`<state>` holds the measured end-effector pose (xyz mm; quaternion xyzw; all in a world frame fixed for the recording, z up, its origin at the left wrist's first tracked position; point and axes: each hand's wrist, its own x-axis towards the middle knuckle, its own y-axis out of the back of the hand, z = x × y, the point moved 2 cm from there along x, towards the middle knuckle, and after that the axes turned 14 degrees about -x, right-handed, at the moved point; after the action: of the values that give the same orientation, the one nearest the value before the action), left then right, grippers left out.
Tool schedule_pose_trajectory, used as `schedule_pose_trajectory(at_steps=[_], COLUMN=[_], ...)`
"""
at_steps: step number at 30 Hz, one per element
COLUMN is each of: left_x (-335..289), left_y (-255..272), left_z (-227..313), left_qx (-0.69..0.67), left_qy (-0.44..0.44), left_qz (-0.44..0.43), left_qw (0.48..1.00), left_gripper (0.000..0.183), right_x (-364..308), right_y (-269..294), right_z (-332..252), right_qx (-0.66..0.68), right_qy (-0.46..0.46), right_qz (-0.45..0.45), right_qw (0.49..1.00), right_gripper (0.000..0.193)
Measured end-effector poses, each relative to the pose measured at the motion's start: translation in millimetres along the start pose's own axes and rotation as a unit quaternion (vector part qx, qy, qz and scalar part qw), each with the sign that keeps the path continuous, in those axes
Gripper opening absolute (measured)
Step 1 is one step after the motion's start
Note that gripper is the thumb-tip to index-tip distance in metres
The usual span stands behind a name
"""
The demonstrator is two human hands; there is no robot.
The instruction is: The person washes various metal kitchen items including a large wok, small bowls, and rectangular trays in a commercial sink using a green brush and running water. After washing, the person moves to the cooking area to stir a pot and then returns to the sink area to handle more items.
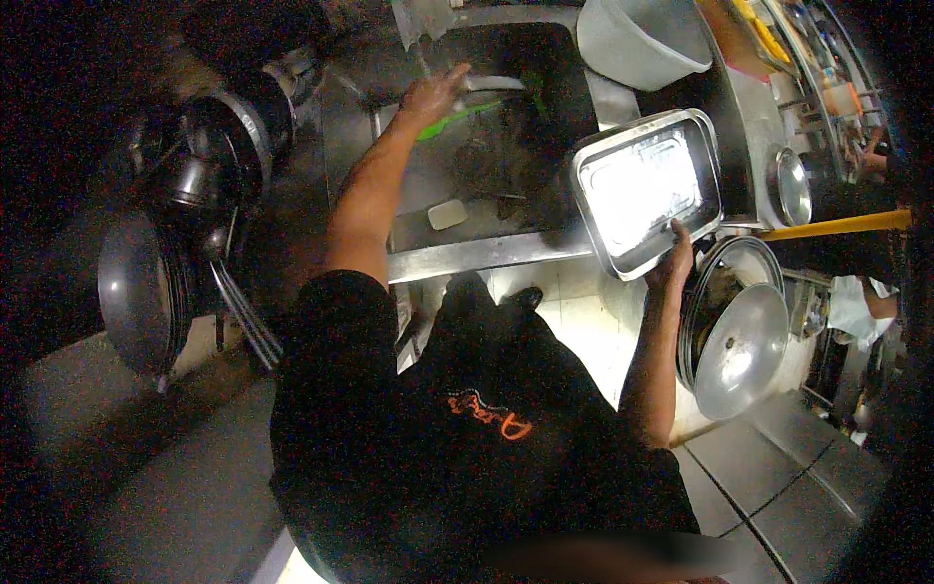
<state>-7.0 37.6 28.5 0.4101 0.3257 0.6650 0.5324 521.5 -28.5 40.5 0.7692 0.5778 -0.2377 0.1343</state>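
Note:
My right hand (pixel 671 261) grips the near edge of a rectangular metal tray (pixel 584 185), with the thumb over its rim. The tray is tilted, and its bottom shines brightly. My left hand (pixel 434 97) reaches out over a dark, wet-looking sink basin (pixel 418 209). Its fingers look closed beside a pale curved piece (pixel 493 85), and what they hold is not clear. Just below that hand lies a bright green strip (pixel 457 119). A small whitish block (pixel 448 214) rests near the basin's front edge.
At the far right of the basin stands a large whitish tub (pixel 642 44). Round metal pans (pixel 744 336) lean below the tray on the right. Dark pots (pixel 229 136) and a stack of pans (pixel 136 292) are on the left. A yellow bar (pixel 842 225) juts in from the right.

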Motion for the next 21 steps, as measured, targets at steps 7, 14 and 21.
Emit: schedule_pose_trajectory(at_steps=[7,14,21], left_x=[5,2,-11], left_y=[29,40,55], left_z=[57,41,41], left_qx=[-0.039,-0.108,-0.1], left_qy=[0.119,0.129,-0.025], left_qz=[-0.019,0.067,0.075], left_qw=[0.992,0.983,0.992], left_gripper=[0.07,0.073,0.073], right_x=[40,-9,27], right_y=[17,-38,-15], right_z=[11,-40,-29], right_qx=[0.005,-0.181,-0.117], right_qy=[0.032,0.2,0.234], right_qz=[-0.048,0.192,0.21], right_qw=[0.998,0.944,0.942], right_gripper=[0.027,0.053,0.046])
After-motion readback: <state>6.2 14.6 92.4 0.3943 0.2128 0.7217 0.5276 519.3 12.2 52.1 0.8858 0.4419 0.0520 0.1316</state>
